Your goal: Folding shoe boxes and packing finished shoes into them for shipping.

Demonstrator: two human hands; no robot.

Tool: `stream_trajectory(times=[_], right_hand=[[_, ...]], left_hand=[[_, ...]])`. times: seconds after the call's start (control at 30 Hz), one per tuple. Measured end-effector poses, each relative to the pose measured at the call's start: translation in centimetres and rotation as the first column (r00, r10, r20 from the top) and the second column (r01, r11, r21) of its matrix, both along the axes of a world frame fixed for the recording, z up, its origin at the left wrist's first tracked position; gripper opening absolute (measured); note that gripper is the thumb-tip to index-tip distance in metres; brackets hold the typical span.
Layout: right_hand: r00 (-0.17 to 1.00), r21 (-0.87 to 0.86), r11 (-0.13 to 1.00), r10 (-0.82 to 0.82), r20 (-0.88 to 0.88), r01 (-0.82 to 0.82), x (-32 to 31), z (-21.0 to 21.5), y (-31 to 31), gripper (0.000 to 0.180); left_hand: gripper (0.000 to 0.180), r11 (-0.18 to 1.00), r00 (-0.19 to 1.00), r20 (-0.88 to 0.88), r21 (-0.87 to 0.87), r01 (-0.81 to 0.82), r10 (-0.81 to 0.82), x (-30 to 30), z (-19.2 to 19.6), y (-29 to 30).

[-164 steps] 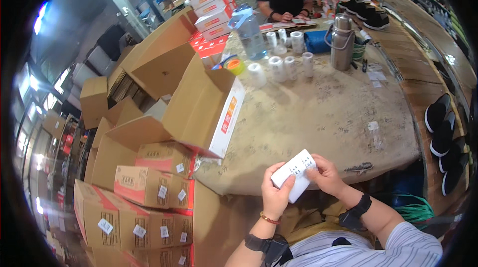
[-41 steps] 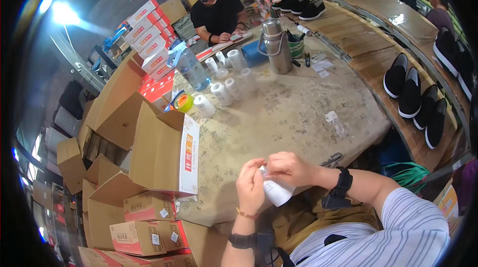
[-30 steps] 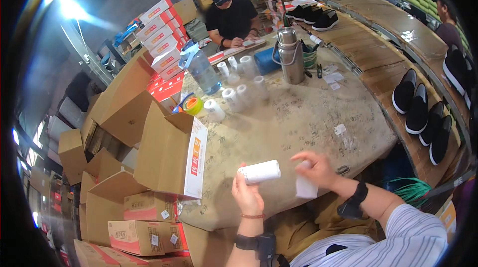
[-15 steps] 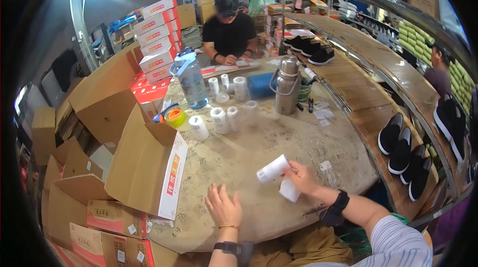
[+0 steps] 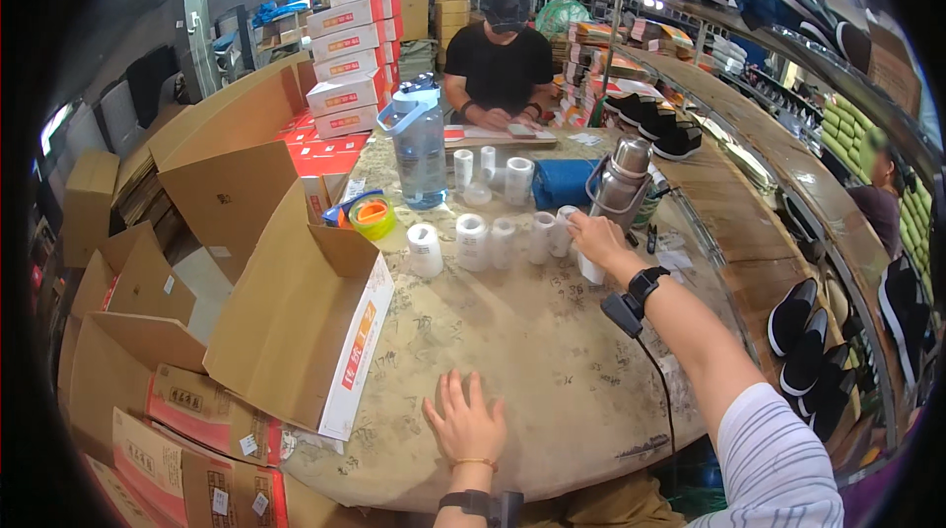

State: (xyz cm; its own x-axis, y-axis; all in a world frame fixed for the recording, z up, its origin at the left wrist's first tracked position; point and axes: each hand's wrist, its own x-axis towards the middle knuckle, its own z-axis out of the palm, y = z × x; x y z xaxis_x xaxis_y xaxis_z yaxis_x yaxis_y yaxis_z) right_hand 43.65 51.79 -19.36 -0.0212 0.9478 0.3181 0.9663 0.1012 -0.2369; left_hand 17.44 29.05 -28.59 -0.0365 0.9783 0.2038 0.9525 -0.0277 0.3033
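Note:
My right hand (image 5: 603,244) reaches out over the table, its fingers closed on the top of an upright white label roll (image 5: 563,233). A loose white strip (image 5: 591,270) hangs beside that roll under my fingers. To its left stands a row of more white rolls (image 5: 471,241), several of them upright and close together. My left hand (image 5: 470,422) lies flat on the near part of the table (image 5: 537,400), fingers spread and nothing in them. Left of it is an open shoe-box-like carton (image 5: 286,316) with a white and red side.
Behind the rolls stand a blue water bottle (image 5: 421,154), a steel flask (image 5: 623,183), a blue bundle (image 5: 565,183) and tape rolls (image 5: 372,217). A co-worker (image 5: 500,75) works across the table. Shelves with black shoes (image 5: 791,316) line the right; cardboard boxes (image 5: 212,425) crowd the left.
My right hand has moved forward with the label roll, from the near right of the table to the row's right end. The left hand stays near the front, now flatter. The view has shifted.

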Motion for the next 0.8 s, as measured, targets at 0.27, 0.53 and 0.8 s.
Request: stream_trajectory(times=[0.27,0.53,0.8], right_hand=[[0.956,0.215,0.975,0.107,-0.273,-0.048,0.3,-2.3,-4.0,0.017],[0.679,-0.066,0.914,0.247,-0.691,-0.399,-3.7,-6.8,-27.9,0.022],[0.455,-0.076,0.889,0.156,-0.877,-0.451,-7.1,-4.0,-39.6,0.015]], left_hand=[[0.056,1.0,1.0,0.015,0.015,0.015,-0.015,0.2,0.1,0.0],[0.055,0.999,0.999,0.052,0.046,0.005,-0.008,0.1,0.3,-0.3],[0.055,0.993,0.995,0.069,0.093,0.066,-0.072,-0.3,0.1,-1.2]])
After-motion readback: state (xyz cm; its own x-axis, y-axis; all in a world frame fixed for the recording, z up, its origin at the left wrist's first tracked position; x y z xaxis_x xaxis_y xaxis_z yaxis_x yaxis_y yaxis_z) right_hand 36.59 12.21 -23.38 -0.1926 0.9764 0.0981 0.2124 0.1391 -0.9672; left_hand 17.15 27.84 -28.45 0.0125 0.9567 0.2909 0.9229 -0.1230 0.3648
